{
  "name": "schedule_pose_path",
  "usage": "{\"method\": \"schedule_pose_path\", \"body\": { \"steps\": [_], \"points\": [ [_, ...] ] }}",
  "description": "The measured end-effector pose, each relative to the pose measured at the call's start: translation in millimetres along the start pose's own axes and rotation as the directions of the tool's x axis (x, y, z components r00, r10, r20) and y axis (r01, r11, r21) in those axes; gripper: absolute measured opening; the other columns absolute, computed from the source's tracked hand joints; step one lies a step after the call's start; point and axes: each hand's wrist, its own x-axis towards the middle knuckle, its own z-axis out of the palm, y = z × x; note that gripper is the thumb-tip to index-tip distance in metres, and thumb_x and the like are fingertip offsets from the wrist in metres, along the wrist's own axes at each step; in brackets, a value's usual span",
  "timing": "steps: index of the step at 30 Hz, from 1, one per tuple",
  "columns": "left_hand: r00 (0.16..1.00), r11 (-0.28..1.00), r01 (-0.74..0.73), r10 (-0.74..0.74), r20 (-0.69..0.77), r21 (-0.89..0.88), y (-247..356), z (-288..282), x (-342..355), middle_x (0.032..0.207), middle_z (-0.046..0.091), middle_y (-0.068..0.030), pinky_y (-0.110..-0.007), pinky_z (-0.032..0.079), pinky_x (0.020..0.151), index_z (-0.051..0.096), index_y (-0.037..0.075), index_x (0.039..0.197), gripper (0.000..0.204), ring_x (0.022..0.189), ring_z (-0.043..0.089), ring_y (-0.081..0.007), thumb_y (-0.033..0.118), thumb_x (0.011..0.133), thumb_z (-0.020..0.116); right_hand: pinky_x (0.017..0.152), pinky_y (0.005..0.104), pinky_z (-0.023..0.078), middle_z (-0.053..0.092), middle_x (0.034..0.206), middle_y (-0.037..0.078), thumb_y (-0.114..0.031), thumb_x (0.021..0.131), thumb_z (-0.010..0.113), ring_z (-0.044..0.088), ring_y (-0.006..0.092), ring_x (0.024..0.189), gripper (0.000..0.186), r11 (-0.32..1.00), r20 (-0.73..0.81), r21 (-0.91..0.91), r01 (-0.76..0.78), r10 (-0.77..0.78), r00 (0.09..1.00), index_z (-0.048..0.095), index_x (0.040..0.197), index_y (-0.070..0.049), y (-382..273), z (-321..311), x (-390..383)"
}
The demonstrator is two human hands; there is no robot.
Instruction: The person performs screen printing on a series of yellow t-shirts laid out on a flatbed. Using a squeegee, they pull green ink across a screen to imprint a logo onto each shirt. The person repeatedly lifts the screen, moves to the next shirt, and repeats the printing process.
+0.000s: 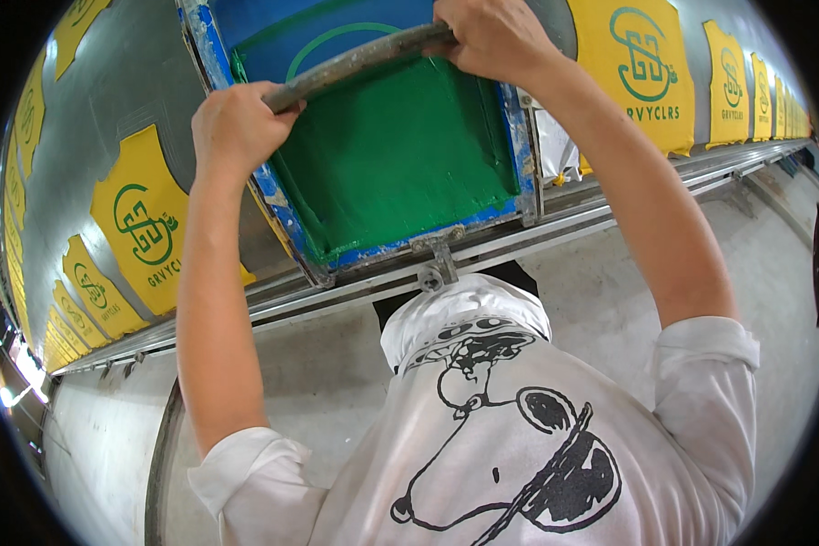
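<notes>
Grip status: my left hand (pixel 237 127) and right hand (pixel 493 38) are both closed around the long, curved, dark grey bar (pixel 364 62), 1 near each end. Location: the bar crosses the upper centre of the frame, slanting up to the right, above the blue-edged rectangular screen (pixel 211 50) coated with wet-looking green ink (pixel 400 155).

Hazard 1: unequal pressure from my 2 hands could spread the ink unevenly.
Hazard 2: excess force toward the lower rim could push ink over it.
Hazard 3: knocking the grey metal bracket (pixel 439 259) could shift the screen.
Hazard 4: drips could stain the yellow printed cloth (pixel 136 218) at centre left.
</notes>
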Motion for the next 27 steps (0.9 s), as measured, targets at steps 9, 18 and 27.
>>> {"method": "schedule_pose_path", "body": {
  "steps": [9,18,27],
  "points": [
    [0.999,0.996,0.034,-0.034,0.006,-0.078,26.7,50.4,-110.5,0.095,0.077,-0.0104,-0.042,0.058,0.080,0.081,0.016,0.105,0.035,0.089,0.073,-0.0324,0.028,0.072,0.082,0.078,0.0429,0.049,0.065,0.078,0.010,-0.013,0.067,0.078,0.065,0.0322,0.081,0.018,0.990,-0.110,0.095,0.101,-0.090,0.990,0.064,0.076,-0.006,-36.7,27.9,-116.6],
    [1.000,0.993,-0.005,0.004,-0.001,-0.118,49.6,66.5,-173.4,0.114,0.075,-0.0054,-0.045,0.054,0.089,0.076,0.013,0.112,0.043,0.106,0.069,-0.0291,0.023,0.071,0.081,0.090,0.0421,0.048,0.066,0.099,0.016,-0.037,0.083,0.079,0.063,0.0339,0.098,0.041,0.976,-0.090,0.209,0.063,-0.045,0.995,0.068,0.101,-0.002,-67.3,17.6,-191.0],
    [0.923,0.921,-0.362,0.331,-0.198,-0.147,85.6,97.9,-180.9,0.137,0.064,-0.0106,-0.045,0.043,0.109,0.063,0.005,0.132,0.064,0.128,0.058,-0.0277,0.013,0.070,0.080,0.104,0.0460,0.046,0.065,0.124,0.024,-0.055,0.091,0.070,0.057,0.0421,0.122,0.068,0.773,-0.316,0.506,-0.382,0.578,0.752,0.062,0.129,0.001,42.6,27.9,-100.1]
  ]
}}
